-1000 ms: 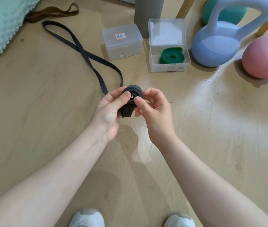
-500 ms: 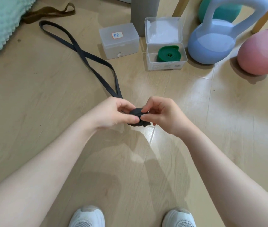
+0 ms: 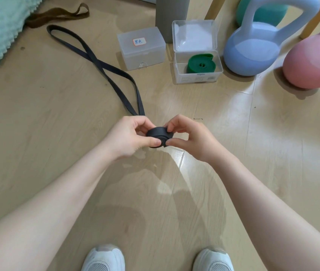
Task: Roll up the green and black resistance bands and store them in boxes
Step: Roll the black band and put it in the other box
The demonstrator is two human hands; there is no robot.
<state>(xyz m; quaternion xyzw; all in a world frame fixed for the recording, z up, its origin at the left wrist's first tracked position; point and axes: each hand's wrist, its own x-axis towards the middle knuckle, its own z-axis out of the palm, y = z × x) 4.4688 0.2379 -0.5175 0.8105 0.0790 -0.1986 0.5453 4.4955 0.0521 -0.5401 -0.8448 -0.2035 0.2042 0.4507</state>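
Both hands pinch the black roll; if we slacken, it springs loose toward twelve o'clock.

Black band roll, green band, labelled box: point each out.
black band roll [image 3: 158, 133], head view, on the top of the coil between the two hands.
green band [image 3: 201, 65], head view, on the middle of the coil in the open box.
labelled box [image 3: 145, 55], head view, on its front wall.
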